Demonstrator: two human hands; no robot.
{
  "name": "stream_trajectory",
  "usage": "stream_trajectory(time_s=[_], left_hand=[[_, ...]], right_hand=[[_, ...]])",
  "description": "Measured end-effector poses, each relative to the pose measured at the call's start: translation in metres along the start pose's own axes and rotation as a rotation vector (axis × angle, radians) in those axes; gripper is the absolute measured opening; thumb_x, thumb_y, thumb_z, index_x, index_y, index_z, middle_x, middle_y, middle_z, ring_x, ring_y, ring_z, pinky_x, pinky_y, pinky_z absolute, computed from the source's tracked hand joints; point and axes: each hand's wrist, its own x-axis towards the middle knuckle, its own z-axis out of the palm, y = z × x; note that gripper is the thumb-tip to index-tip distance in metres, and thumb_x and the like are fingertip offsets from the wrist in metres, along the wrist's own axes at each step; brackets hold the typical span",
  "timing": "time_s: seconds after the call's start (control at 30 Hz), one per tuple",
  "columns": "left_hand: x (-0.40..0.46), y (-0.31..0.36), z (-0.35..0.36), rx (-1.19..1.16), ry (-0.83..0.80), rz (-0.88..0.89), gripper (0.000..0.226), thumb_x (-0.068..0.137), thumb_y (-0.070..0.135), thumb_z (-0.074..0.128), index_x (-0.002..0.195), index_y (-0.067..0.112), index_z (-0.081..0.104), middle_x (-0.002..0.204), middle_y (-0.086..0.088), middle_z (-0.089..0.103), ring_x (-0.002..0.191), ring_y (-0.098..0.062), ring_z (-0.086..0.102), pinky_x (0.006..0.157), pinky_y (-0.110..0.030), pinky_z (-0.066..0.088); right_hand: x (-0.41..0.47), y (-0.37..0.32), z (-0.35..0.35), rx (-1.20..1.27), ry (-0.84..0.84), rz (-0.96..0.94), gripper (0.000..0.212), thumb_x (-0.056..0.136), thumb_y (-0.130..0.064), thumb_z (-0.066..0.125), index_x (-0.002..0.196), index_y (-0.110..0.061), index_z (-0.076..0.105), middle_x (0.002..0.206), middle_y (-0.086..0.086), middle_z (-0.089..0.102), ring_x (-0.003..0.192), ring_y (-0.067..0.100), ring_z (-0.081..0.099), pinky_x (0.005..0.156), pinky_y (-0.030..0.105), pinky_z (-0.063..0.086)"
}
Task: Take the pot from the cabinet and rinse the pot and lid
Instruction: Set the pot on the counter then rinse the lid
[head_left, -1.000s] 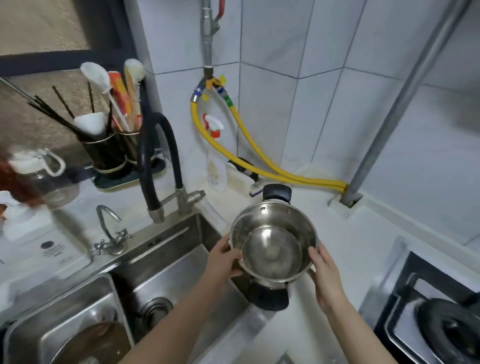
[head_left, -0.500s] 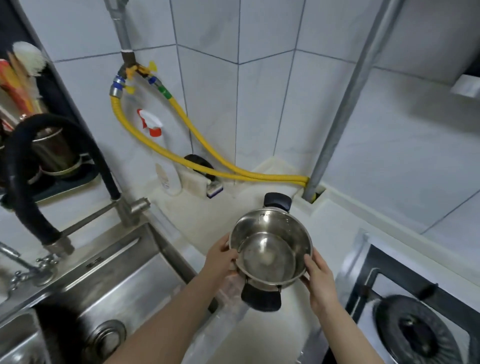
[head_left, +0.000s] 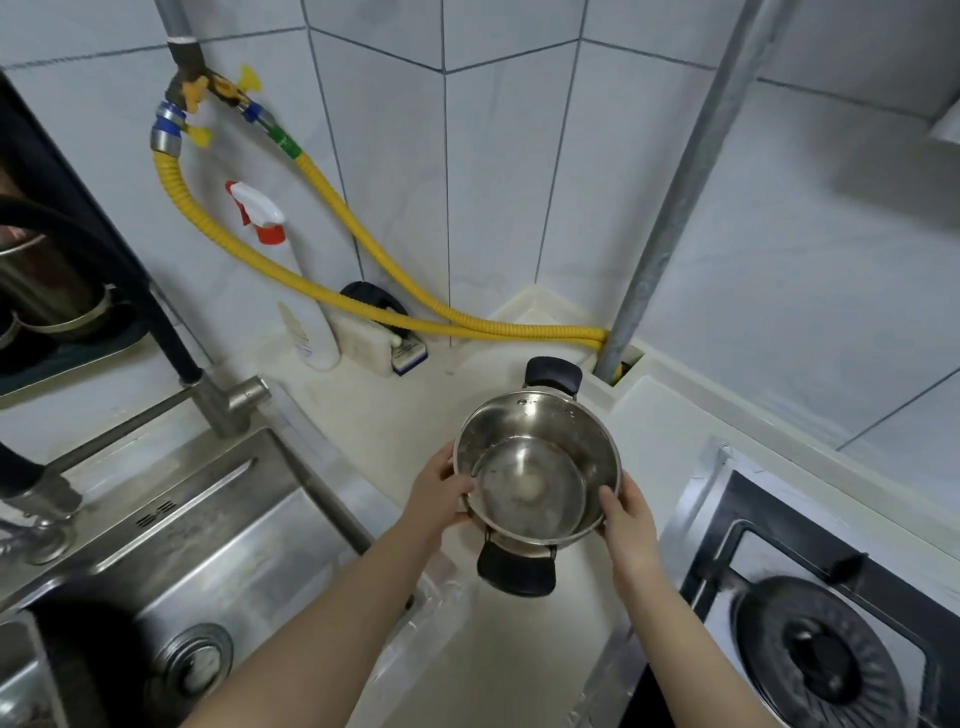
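Observation:
A small steel pot (head_left: 537, 467) with two black handles is held upright over the pale counter, between the sink and the stove. Its inside is bare and shiny. My left hand (head_left: 439, 493) grips the pot's left wall and my right hand (head_left: 626, 514) grips its right wall. One black handle points towards the wall, the other towards me. No lid shows in this view.
The steel sink (head_left: 208, 545) with its drain lies at lower left, a black-hosed faucet (head_left: 218, 395) behind it. A gas burner (head_left: 810, 654) sits at lower right. A spray bottle (head_left: 306, 291), a sponge holder and yellow hoses (head_left: 363, 291) line the tiled corner.
The pot has travelled right, from above the sink's edge to over the counter beside the stove. Both hands kept their hold, and my view has swung right with them.

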Motion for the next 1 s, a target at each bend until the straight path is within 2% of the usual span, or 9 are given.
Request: stream_trajectory(time_s=[0.13, 0.2, 0.3, 0.43, 0.57, 0.73, 0.83, 0.93, 1.0], left_hand=[[-0.004, -0.001, -0.01, 0.099, 0.068, -0.032, 0.041, 0.083, 0.01, 0.062, 0.122, 0.022, 0.057, 0.106, -0.005, 0.066, 0.094, -0.02, 0.062, 0.075, -0.032, 0.053], [-0.011, -0.003, -0.019, 0.106, 0.094, -0.049, 0.032, 0.087, 0.016, 0.061, 0.118, 0.015, 0.058, 0.097, -0.003, 0.067, 0.088, -0.019, 0.063, 0.074, -0.03, 0.052], [-0.024, -0.009, -0.037, 0.187, 0.1, -0.018, 0.026, 0.089, 0.02, 0.059, 0.115, 0.015, 0.061, 0.094, 0.001, 0.065, 0.084, -0.017, 0.064, 0.074, -0.028, 0.051], [-0.055, -0.025, -0.072, 0.288, 0.165, 0.076, 0.024, 0.089, 0.02, 0.06, 0.111, 0.013, 0.065, 0.089, 0.002, 0.067, 0.079, -0.015, 0.065, 0.074, -0.029, 0.051], [-0.096, -0.046, -0.127, 0.416, 0.294, 0.177, 0.019, 0.089, 0.02, 0.062, 0.106, 0.017, 0.069, 0.088, 0.004, 0.067, 0.084, -0.011, 0.063, 0.079, -0.021, 0.047], [-0.162, -0.086, -0.201, 0.352, 0.51, 0.139, 0.018, 0.088, 0.015, 0.063, 0.104, 0.015, 0.071, 0.088, 0.002, 0.068, 0.085, -0.011, 0.064, 0.08, -0.016, 0.047], [-0.205, -0.116, -0.241, 0.279, 0.694, 0.089, 0.016, 0.086, 0.014, 0.065, 0.1, 0.017, 0.071, 0.086, 0.006, 0.068, 0.082, -0.007, 0.062, 0.07, 0.0, 0.04], [-0.242, -0.144, -0.276, 0.271, 0.831, 0.019, 0.017, 0.087, 0.014, 0.064, 0.102, 0.017, 0.071, 0.084, 0.005, 0.068, 0.086, -0.012, 0.063, 0.072, -0.009, 0.039], [-0.261, -0.162, -0.295, 0.22, 0.908, -0.031, 0.021, 0.087, 0.014, 0.064, 0.107, 0.014, 0.07, 0.091, 0.001, 0.07, 0.09, -0.014, 0.063, 0.082, -0.018, 0.043]], right_hand=[[-0.006, -0.008, 0.005, -0.374, 0.038, -0.163, 0.03, 0.086, -0.015, 0.06, 0.114, -0.013, 0.052, 0.11, 0.008, 0.058, 0.108, 0.031, 0.056, 0.087, 0.038, 0.047], [-0.014, -0.012, 0.013, -0.609, 0.05, -0.213, 0.043, 0.086, -0.02, 0.059, 0.127, -0.012, 0.049, 0.126, 0.017, 0.049, 0.122, 0.035, 0.045, 0.101, 0.046, 0.041], [-0.034, -0.023, 0.034, -0.82, -0.01, -0.32, 0.047, 0.089, -0.024, 0.053, 0.136, -0.019, 0.047, 0.147, 0.007, 0.038, 0.141, 0.03, 0.023, 0.115, 0.049, 0.021], [-0.07, -0.042, 0.071, -0.811, -0.161, -0.503, 0.04, 0.09, -0.019, 0.054, 0.13, -0.016, 0.053, 0.138, 0.007, 0.051, 0.136, 0.028, 0.034, 0.113, 0.043, 0.025], [-0.115, -0.039, 0.116, -0.686, -0.483, -0.574, 0.038, 0.095, -0.02, 0.05, 0.132, -0.019, 0.049, 0.138, -0.002, 0.05, 0.128, 0.014, 0.044, 0.107, 0.023, 0.03], [-0.166, -0.005, 0.182, -0.782, -0.761, -0.65, 0.039, 0.096, -0.02, 0.046, 0.135, -0.016, 0.046, 0.14, -0.001, 0.048, 0.129, 0.016, 0.045, 0.108, 0.026, 0.033], [-0.199, 0.018, 0.22, -0.83, -0.946, -0.674, 0.04, 0.096, -0.019, 0.046, 0.136, -0.015, 0.045, 0.14, 0.001, 0.047, 0.129, 0.017, 0.044, 0.106, 0.02, 0.029], [-0.232, 0.039, 0.259, -0.896, -1.085, -0.741, 0.041, 0.094, -0.018, 0.049, 0.134, -0.015, 0.046, 0.139, 0.001, 0.048, 0.129, 0.016, 0.043, 0.103, 0.011, 0.021], [-0.253, 0.053, 0.284, -0.917, -1.159, -0.781, 0.04, 0.091, -0.017, 0.052, 0.131, -0.015, 0.05, 0.135, 0.002, 0.052, 0.125, 0.018, 0.048, 0.104, 0.02, 0.029]])
